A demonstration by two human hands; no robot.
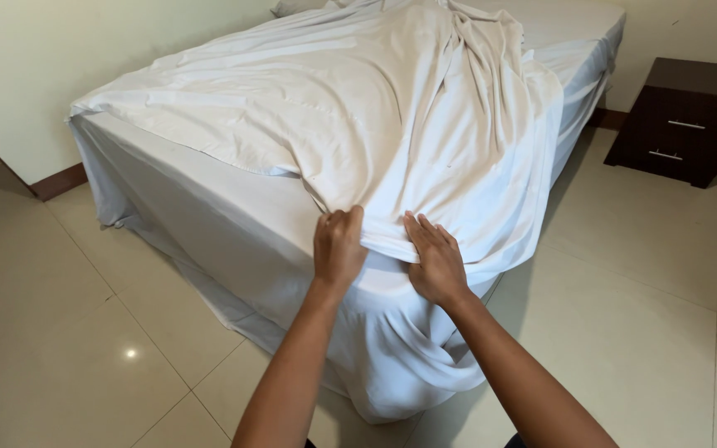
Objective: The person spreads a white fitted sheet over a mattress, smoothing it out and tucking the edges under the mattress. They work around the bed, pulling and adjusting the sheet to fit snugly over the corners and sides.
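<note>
Hands meet at the near corner of the bed, where we see a loose white sheet draped over the mattress and spilling toward the floor. Our left hand is clamped on the sheet's lower edge, fingers curled around a fold. Our right hand lies flat just beside it, fingers together and pressed on the same edge. Right of the bed, well apart, stands a dark nightstand on the pale tiled floor.
</note>
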